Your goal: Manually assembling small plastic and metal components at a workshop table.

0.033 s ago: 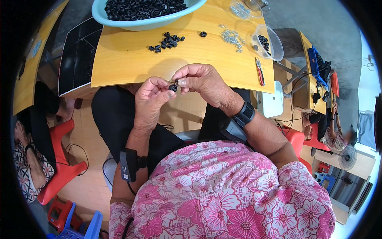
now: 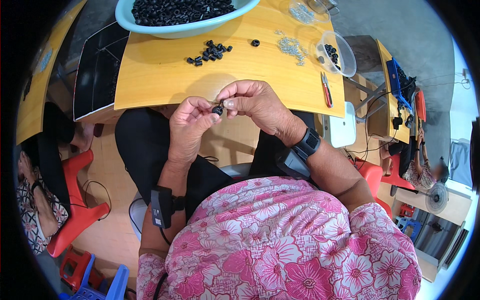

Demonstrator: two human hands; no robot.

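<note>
- Two hands of yours meet just beyond the middle of the table's near edge, the left hand (image 2: 188, 127) and the right hand (image 2: 257, 106), over your lap
- No change shows against the picture just before: same grips, same pieces in the same places, so the handling appears to be mid-step
- Between your fingertips is a black piece (image 2: 217, 110), small and rounded, with a slight shine; its finer shape is too small to tell
- Your left thumb and fingers are narrow around it; your right thumb and forefinger are pinched at its upper right, and you cannot be told whether a second part sits between them
- Away from the near edge of the yellow table (image 2: 160, 75), toward its left, lies a loose cluster of black pieces (image 2: 219, 52), with one thicker black ring (image 2: 255, 43) apart to the right
- Near the table's right edge are scattered clear bits (image 2: 291, 46), a clear tub (image 2: 348, 55) and red-handled snips (image 2: 327, 92)
- Toward the far left stands a pale blue basin (image 2: 187, 30) heaped with black parts (image 2: 180, 11)
</note>
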